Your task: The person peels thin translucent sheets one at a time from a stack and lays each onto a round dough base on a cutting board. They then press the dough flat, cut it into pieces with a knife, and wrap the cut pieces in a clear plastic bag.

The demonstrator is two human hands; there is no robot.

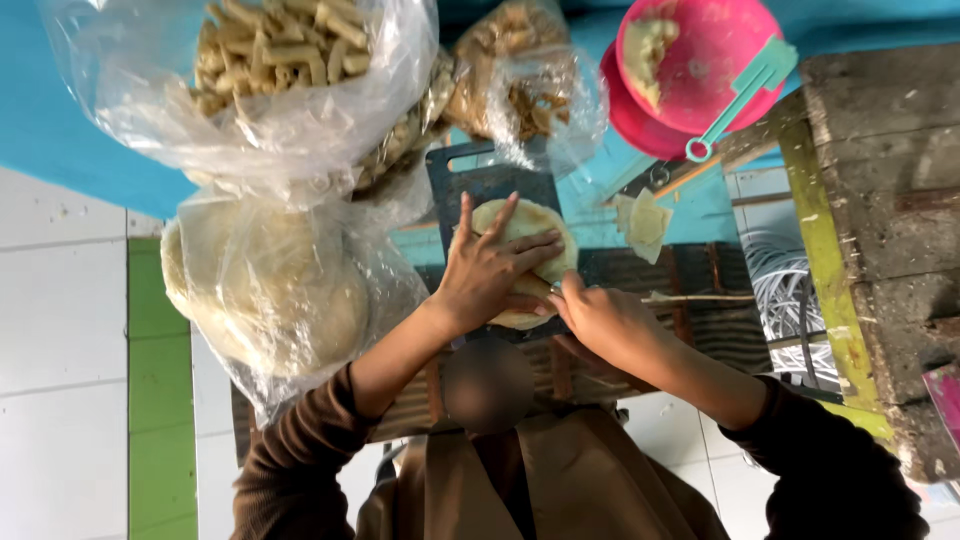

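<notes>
Starting at the left of the frame, a clear bag (270, 290) of pale flat rounds slumps beside my arm, close enough to draw from, and above it at upper left a second bag (250, 70) holds short cut sticks. Near the middle my left hand (490, 270) lies flat with fingers spread over a dough round (525, 255), pressing it down on the dark board (480, 185) so it cannot slide. Just right of it my right hand (605, 320) sits at the round's lower edge, fingers curled together; whether they pinch a blade or just the dough I cannot tell. Farther right, a few cut pieces (642, 222) lie apart on the blue cloth (60, 130), out of the way. At upper right, pink bowls (700, 70) carry a green scraper (745, 90), and a worn wooden block (880, 200) fills the right edge.
</notes>
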